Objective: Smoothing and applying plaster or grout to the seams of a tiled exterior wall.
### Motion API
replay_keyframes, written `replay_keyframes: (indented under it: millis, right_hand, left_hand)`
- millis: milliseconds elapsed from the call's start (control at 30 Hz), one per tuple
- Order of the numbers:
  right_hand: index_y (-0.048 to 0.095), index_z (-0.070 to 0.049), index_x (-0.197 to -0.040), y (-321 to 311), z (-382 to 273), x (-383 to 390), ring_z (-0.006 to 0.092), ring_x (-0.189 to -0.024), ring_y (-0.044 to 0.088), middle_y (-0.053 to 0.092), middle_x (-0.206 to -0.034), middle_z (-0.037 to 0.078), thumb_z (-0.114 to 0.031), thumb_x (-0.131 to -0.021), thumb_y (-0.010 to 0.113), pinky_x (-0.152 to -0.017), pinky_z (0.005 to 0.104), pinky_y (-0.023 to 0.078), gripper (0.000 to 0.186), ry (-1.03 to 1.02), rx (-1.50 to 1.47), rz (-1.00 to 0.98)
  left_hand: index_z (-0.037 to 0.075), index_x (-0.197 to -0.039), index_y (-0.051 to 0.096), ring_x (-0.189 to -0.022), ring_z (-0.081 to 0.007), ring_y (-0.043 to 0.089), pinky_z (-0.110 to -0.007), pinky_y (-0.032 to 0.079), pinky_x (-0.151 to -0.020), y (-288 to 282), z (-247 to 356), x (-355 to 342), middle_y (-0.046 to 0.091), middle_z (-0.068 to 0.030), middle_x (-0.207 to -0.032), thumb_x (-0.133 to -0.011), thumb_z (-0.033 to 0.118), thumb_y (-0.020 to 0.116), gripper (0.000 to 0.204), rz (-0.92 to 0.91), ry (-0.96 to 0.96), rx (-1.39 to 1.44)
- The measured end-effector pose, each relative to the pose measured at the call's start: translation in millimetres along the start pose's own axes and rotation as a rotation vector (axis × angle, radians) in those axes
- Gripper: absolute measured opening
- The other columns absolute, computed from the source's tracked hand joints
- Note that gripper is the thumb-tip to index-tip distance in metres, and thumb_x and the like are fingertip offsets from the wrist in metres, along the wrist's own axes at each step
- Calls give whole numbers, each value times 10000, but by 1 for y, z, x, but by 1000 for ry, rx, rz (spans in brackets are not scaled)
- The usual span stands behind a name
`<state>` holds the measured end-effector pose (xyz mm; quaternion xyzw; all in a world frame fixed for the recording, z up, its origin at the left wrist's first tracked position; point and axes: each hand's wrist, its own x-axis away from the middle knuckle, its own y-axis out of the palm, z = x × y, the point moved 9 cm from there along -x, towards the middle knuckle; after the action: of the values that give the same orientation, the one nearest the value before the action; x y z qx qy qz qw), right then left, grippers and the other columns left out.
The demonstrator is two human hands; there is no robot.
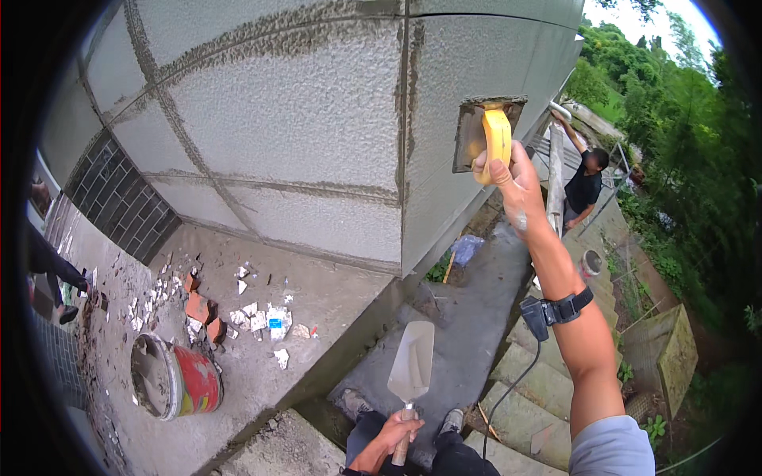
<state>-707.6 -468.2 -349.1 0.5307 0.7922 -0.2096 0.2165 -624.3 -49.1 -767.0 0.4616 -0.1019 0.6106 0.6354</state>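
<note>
My right hand (508,178) is raised and grips the yellow handle of a plastering float (486,133), whose blade lies flat against the grey tiled wall (302,127) near its corner. A black strap with a cable sits on that forearm. Low in the view, my left hand (397,435) holds a pointed steel trowel (413,361) by its wooden handle, blade up and apart from the wall. My legs and shoes show below it.
A tipped red bucket (176,379) lies on a concrete ledge among broken tile pieces and bricks (202,309). Concrete steps (540,381) descend on the right. Another person (586,186) works further along the wall. A metal basin (591,262) sits beyond; trees at right.
</note>
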Motion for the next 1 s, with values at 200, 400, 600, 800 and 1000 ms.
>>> replay_keyframes:
  millis: [200,400,600,800,1000]
  right_hand:
    - [479,-48,-1201,45,164,164,135,-935,527,553,-987,32,-404,-964,612,-862,306,428,448,449,-299,-5]
    - [577,-30,-1095,78,278,253,86,-825,537,578,-910,-3,-122,-858,717,-740,263,455,290,740,-335,160]
    - [621,-16,-1049,105,325,242,70,-805,549,630,-938,2,4,-819,683,-720,239,452,239,633,-206,131]
    - [623,-5,-1056,115,352,213,83,-831,572,655,-962,26,9,-816,660,-741,244,464,243,529,-195,111]
    - [626,8,-1059,74,366,217,109,-874,605,664,-967,54,-15,-826,646,-784,255,483,234,559,-96,247]
  left_hand:
    - [83,-897,556,-518,-116,539,-274,445,-473,-31,-48,-38,556,-9,-650,-860,91,701,150,70,-87,97]
    - [93,-916,560,-516,-121,537,-270,437,-476,-66,-109,-98,550,-10,-655,-857,95,707,158,75,-175,216]
    - [88,-934,551,-514,-128,524,-273,431,-467,-81,-139,-159,515,-5,-647,-852,70,698,169,110,-217,391]
    - [81,-946,544,-517,-133,529,-280,436,-466,-90,-141,-180,515,-12,-643,-854,65,688,172,116,-208,376]
    - [80,-941,543,-519,-135,536,-283,436,-471,-85,-150,-190,540,-22,-656,-859,83,688,166,103,-214,309]
